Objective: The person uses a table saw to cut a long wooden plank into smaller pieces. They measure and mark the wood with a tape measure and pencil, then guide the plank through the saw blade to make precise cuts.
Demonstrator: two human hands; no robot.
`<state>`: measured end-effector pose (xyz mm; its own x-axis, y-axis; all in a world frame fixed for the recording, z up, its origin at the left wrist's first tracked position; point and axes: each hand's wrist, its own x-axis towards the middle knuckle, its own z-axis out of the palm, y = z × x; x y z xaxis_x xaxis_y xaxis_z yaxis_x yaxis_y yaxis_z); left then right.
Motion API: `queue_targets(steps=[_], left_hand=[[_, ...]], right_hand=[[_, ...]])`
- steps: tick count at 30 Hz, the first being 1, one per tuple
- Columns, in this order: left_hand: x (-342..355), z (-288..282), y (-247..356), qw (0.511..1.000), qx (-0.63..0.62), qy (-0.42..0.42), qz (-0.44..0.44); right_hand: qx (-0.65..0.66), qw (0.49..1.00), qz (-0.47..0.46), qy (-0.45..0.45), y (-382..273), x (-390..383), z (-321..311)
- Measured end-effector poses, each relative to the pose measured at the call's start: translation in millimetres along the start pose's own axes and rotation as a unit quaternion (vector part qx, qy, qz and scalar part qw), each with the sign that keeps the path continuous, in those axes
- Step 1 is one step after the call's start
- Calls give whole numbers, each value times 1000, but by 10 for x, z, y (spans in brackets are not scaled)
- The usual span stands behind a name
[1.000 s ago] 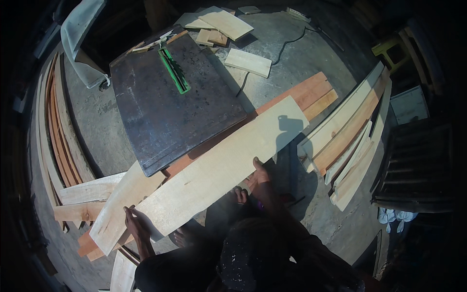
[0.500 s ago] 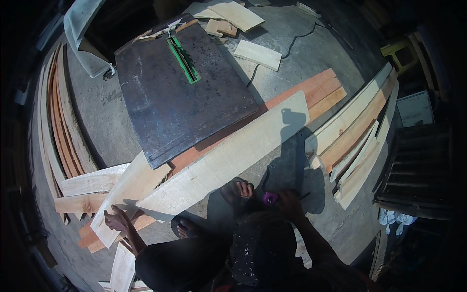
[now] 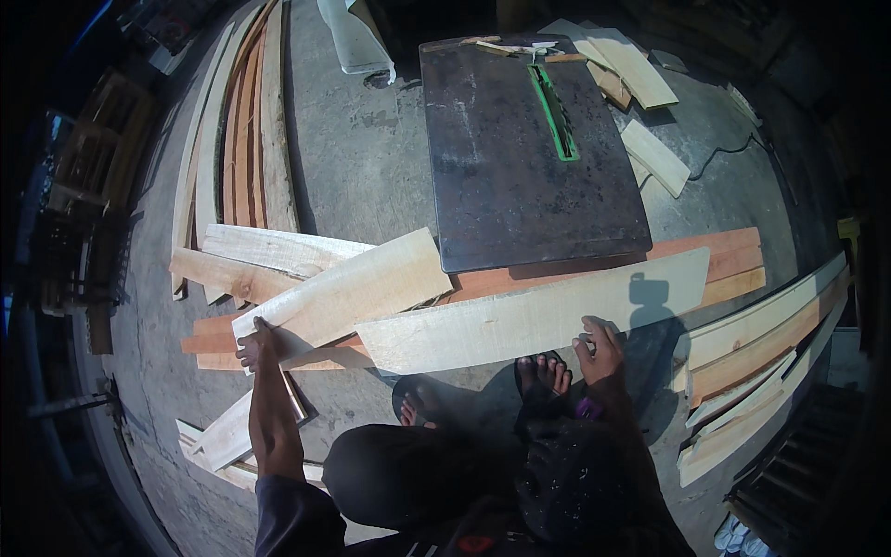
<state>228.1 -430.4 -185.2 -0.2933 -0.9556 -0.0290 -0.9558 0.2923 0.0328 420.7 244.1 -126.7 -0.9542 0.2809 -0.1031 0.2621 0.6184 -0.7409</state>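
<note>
My left hand [image 3: 252,345] grips the near-left end of a pale wooden board [image 3: 348,290], its thumb on the top face. That board slants up to the right, toward the saw table. My right hand [image 3: 600,349] is at the lower edge of a longer pale plank [image 3: 534,311]. Its thumb and fingers are apart, with nothing between them. Whether the fingertips touch the plank I cannot tell. A purple tape measure [image 3: 587,408] lies beside my right wrist, partly hidden by the arm. Reddish boards [image 3: 733,252] lie underneath the pale plank.
A dark saw table [image 3: 529,176] with a green-edged blade slot [image 3: 557,116] stands ahead. Long timber strips [image 3: 246,139] lie far left, and more boards [image 3: 761,353] lie at right. Offcuts [image 3: 654,156] and a black cable [image 3: 729,151] are beyond the table. My feet are near the plank.
My right hand has left the tape measure and moved up to the long plank. The left hand stays at its board's end. The view has swung left.
</note>
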Motion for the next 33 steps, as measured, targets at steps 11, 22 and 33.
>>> queue_targets(steps=[11,22,33], left_hand=[[981,-70,-697,912,-362,-174,82],[1294,-1642,-1340,824,-566,8,21],[208,581,-2863,571,-623,-143,-515]], right_hand=[[-77,994,-71,19,-390,214,355],[-180,972,-153,-3,-73,487,431],[-169,982,-85,-25,-62,513,513]])
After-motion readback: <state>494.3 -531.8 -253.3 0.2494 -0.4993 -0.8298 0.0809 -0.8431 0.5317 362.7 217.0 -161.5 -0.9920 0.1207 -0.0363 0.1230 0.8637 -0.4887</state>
